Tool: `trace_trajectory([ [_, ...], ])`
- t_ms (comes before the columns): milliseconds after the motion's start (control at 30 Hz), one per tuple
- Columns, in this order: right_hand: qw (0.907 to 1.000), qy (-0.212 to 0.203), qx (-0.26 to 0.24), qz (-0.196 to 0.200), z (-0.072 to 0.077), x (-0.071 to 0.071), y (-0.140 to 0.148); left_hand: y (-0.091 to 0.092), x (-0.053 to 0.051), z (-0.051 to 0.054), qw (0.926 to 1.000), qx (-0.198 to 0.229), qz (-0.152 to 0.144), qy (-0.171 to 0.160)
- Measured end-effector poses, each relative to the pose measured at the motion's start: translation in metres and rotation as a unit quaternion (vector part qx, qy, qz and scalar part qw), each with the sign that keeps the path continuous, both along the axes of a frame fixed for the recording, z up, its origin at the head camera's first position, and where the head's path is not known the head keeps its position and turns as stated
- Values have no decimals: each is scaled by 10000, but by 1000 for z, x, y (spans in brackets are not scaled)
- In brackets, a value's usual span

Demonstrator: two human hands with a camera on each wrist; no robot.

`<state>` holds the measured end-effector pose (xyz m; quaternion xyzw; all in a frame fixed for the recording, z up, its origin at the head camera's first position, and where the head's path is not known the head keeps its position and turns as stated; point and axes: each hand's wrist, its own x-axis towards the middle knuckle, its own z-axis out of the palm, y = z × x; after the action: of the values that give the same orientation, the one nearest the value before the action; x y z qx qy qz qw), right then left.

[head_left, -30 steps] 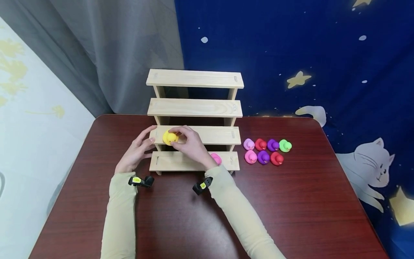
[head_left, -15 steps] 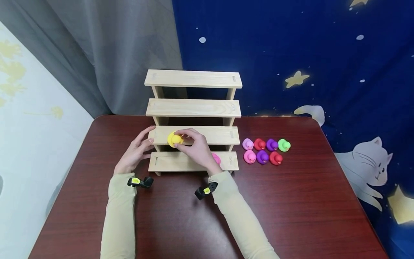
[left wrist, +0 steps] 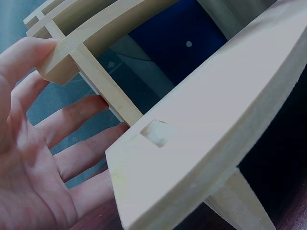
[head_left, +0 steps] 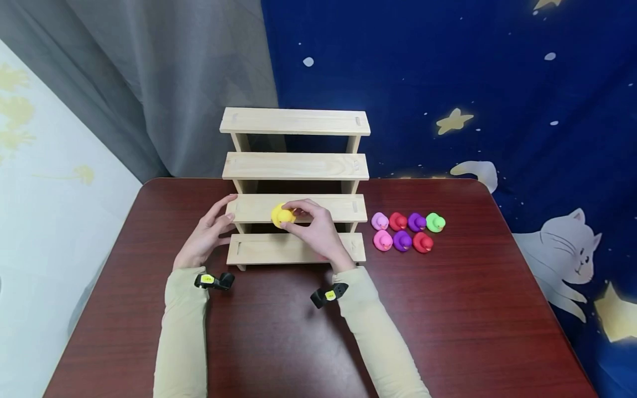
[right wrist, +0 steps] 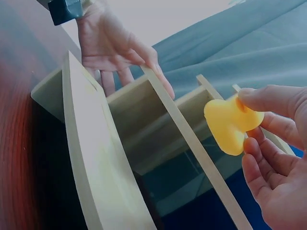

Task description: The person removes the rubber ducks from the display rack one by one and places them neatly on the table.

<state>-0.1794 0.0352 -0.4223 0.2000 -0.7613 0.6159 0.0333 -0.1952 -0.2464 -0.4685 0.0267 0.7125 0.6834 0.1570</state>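
Note:
A yellow rubber duck (head_left: 281, 217) is pinched between the thumb and fingers of my right hand (head_left: 318, 229). The hand holds it over the front edge of the second step (head_left: 249, 208) from the bottom of a light wooden stepped rack (head_left: 293, 120). In the right wrist view the duck (right wrist: 225, 127) shows plainly between the fingertips; whether it touches the step cannot be told. My left hand (head_left: 201, 239) rests against the left end of that same step. In the left wrist view its fingers (left wrist: 76, 115) are spread and fairly straight beside the rack.
Right of the rack, two rows of small ducks stand on the dark red table (head_left: 448, 309), among them a green duck (head_left: 435, 222), a purple duck (head_left: 402, 241) and a red duck (head_left: 423, 242). Grey and blue curtains (head_left: 378, 66) hang behind the table.
My right hand has carried the yellow duck to the right along the second step. It now covers the pink duck seen earlier on the bottom step. The left hand stays against the rack.

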Motion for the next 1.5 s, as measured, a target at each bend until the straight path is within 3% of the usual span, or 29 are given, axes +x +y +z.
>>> trace_trajectory([
  [467,9985,51,465,-289,-2,3,33,1,1,3,10000,-6,-30,72],
  [833,9974,-68,477,-531,-1,8,59,0,2,2,9997,209,-27,112],
  [1100,9978,-90,355,-546,33,26,69,0,2,1,9996,257,-65,138],
  [1500,9938,-129,549,-962,38,34,86,0,2,2,9998,152,-49,126],
])
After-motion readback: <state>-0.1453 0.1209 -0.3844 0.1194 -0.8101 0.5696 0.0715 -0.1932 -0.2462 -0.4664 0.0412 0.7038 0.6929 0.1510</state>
